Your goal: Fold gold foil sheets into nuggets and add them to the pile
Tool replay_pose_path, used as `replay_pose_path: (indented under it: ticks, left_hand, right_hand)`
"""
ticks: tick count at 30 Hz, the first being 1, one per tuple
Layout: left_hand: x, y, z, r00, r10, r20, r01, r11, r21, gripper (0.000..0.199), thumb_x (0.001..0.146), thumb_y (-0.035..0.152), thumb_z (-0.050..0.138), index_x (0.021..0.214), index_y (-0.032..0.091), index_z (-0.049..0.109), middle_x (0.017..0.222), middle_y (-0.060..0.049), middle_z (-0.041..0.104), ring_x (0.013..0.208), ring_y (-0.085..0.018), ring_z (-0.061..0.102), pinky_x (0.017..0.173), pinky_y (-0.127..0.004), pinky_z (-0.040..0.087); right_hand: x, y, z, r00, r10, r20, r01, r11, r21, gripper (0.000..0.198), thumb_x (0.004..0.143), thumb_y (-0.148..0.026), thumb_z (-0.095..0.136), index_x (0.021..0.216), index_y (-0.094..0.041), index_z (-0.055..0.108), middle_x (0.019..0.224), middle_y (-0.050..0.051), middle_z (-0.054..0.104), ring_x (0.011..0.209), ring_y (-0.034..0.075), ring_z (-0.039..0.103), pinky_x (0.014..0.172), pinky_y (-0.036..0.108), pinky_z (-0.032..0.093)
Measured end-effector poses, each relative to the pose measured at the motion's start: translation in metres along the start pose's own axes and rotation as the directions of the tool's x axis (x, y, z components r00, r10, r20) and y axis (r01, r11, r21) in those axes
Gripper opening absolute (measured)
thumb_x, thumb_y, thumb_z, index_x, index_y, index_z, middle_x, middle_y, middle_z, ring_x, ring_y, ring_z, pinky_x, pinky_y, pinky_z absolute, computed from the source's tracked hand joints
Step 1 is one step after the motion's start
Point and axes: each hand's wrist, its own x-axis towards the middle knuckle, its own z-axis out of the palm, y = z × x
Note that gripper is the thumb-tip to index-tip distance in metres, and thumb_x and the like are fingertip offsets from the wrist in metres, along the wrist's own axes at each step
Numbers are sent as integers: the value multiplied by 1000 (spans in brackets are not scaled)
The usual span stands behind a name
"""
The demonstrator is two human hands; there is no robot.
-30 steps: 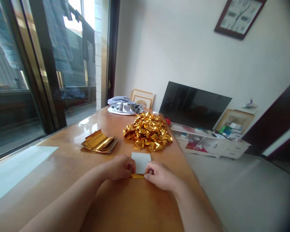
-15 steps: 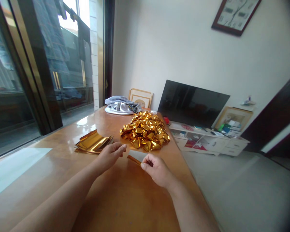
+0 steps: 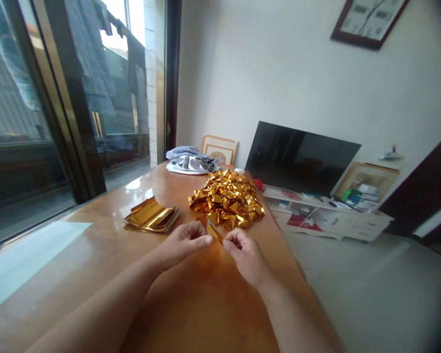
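Foil point(image 3: 214, 232), a single folded piece, was up between the two hands, in front of the pile and seemingly clear of the surface below.

Biggest of all was the bench point(image 3: 191, 306), brown and glossy, stretching from the person towards the wall; its smooth top gave room to lay things out separately. Beyond its right side a cabinet point(image 3: 327, 223) stood low, with a TV point(image 3: 301, 159) above it, both well apart from the hands. At the bench's left edge a pale sheet point(image 3: 33, 264) lay flat, where it did not get in the way.

Next came the pile point(image 3: 230, 198), a heap of folded gold pieces just beyond the hands, probably set there to be near without crowding the near part of the bench. Behind it lay bundled cloth point(image 3: 193, 164), perhaps put at the far end to save space. To the pile's left was a stack point(image 3: 152, 216) of gold sheets, its top one curling, apart from the pile, likely so the two would not mix.

The right hand point(image 3: 244, 252) pinched the foil's lower end between thumb and fingers, apparently to steady it. The left hand point(image 3: 185, 242) was half curled, thumb out towards the other end; whether it gripped or merely touched, I could not tell. The foil itself, smallest, slanted down to the right.
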Motion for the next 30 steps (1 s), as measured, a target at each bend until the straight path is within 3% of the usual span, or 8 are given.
replay_pose_path:
  ticks: [4,8,12,15,18,21,24,30]
  left_hand:
    - [3,-3,12,999,9,40,-6,996,-85,38,84,50,64,99,15,63,92,-6,68,88,-21,61,76,-30,49]
    - [7,-6,17,998,50,46,-40,977,-209,27,84,39,65,95,15,61,92,-7,69,86,-20,64,82,-33,51]
    - [7,-5,13,995,72,-64,-85,971,-225,21,84,32,63,95,15,57,89,-6,69,80,-19,66,78,-33,53]
    - [6,-5,10,971,129,-200,-143,988,-54,14,84,28,61,87,17,54,79,-2,64,71,-15,62,68,-28,50]
    - [3,-7,8,939,209,-272,-134,953,271,12,84,25,59,78,18,51,73,1,57,66,-12,55,62,-24,43]
    - [1,-7,10,947,261,-186,-136,852,505,5,81,19,58,78,19,55,78,0,59,71,-14,54,65,-25,40]
    - [0,-7,13,972,229,-43,-160,790,592,8,80,13,56,83,20,59,85,-2,62,79,-16,57,69,-26,41]
    - [1,-8,22,973,195,127,-230,733,640,13,87,18,55,87,21,67,92,-5,63,86,-19,59,73,-26,42]
  right_hand:
    - [-3,0,7,999,-31,43,31,999,-14,24,88,-43,61,84,-20,56,74,-3,51,65,12,44,60,23,38]
    - [-4,0,11,994,0,109,3,1000,-27,23,89,-43,60,85,-20,59,77,-1,57,68,13,49,64,24,41]
    - [0,5,7,998,21,54,-17,998,-65,25,88,-44,61,86,-19,62,80,0,60,73,14,52,68,25,43]
    - [3,12,1,998,39,-40,-42,996,-74,27,88,-45,60,85,-19,61,74,-1,56,68,14,47,64,24,40]
    - [4,16,-5,993,39,-114,-49,995,-88,27,89,-45,57,85,-19,61,70,-2,50,64,13,43,59,24,37]
    - [4,13,-10,986,12,-164,-38,988,-152,26,90,-44,55,84,-19,60,69,-1,52,64,14,44,58,24,37]
    - [2,6,-12,982,-69,-175,24,969,-247,22,91,-39,53,85,-20,61,76,2,60,71,16,52,65,26,42]
    - [-3,1,-5,969,-243,52,233,814,-532,8,82,-24,66,90,-23,65,94,4,64,95,21,56,83,31,44]
